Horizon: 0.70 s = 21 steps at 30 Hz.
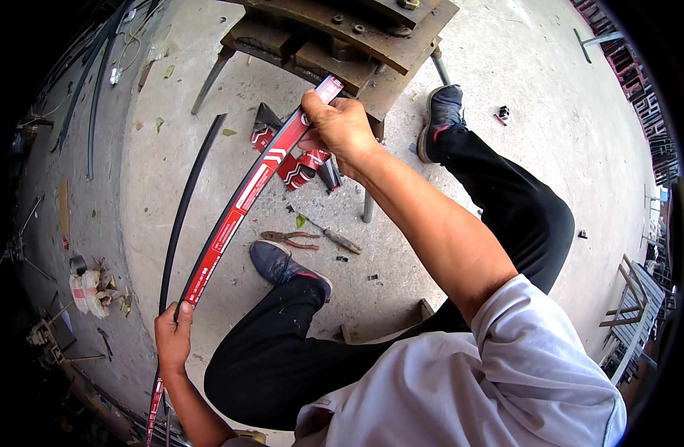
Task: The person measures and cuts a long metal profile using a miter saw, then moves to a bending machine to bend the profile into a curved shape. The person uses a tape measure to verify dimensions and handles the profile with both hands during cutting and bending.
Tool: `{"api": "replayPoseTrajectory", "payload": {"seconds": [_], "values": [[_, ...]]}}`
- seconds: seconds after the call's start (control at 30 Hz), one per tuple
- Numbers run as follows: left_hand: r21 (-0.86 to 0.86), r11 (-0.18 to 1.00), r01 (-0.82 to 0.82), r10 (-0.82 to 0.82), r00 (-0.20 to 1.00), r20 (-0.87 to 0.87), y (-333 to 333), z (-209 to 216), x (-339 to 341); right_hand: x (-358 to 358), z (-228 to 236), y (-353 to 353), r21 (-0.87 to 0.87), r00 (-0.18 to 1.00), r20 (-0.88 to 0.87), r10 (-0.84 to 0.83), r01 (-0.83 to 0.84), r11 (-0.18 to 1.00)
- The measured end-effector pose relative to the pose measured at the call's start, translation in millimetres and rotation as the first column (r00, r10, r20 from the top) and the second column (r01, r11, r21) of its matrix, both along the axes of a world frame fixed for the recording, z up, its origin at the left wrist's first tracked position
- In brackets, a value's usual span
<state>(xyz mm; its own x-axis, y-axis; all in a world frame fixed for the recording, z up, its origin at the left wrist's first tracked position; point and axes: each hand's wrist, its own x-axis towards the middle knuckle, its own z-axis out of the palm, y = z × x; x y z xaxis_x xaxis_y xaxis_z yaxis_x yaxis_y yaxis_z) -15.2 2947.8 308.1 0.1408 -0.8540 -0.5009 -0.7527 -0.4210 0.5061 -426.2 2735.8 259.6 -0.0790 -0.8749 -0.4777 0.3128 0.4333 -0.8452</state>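
Note:
A long, narrow metal-looking profile strip [241, 212] with red printed film and dark edges slants across the view. My right hand [338, 128] grips its far end, thumb on top, close to the front of a heavy steel fixture [334, 65] with bolts and stacked plates. Lower on the left, my left hand [173, 337] is closed around the same strip, which runs on past it toward the lower edge. Whether the strip's tip touches the fixture I cannot tell. Beneath my right hand, crumpled red-and-black offcuts [301, 170] lie on the floor.
Pliers [288, 238] and a thin tool with a handle [342, 241] lie by my left shoe [278, 262]. A dark curved strip [184, 205] runs left of the held one. Metal frames [632, 313] stand at the right, and long dark bars [96, 112] lie far left.

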Motion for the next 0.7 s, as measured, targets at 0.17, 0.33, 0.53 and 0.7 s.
{"api": "replayPoseTrajectory", "payload": {"seconds": [0.17,0.33,0.53,0.7], "values": [[-0.04,0.999,0.017,-0.015,0.999,0.051,-8,16,5,2,4,1,0.003,1.0,0.011,-0.019,0.019,1.0],[-0.018,1.0,0.005,-0.005,1.0,0.023,-13,24,6,4,6,-2,-0.008,1.0,0.017,-0.018,0.018,1.0],[0.0,1.0,-0.011,0.011,1.0,-0.005,-13,28,5,4,1,-2,-0.02,0.999,0.036,-0.02,0.02,1.0],[0.037,0.999,-0.023,0.025,0.999,-0.031,-13,29,7,3,0,-3,-0.014,1.0,0.029,-0.008,0.009,1.0]]}}
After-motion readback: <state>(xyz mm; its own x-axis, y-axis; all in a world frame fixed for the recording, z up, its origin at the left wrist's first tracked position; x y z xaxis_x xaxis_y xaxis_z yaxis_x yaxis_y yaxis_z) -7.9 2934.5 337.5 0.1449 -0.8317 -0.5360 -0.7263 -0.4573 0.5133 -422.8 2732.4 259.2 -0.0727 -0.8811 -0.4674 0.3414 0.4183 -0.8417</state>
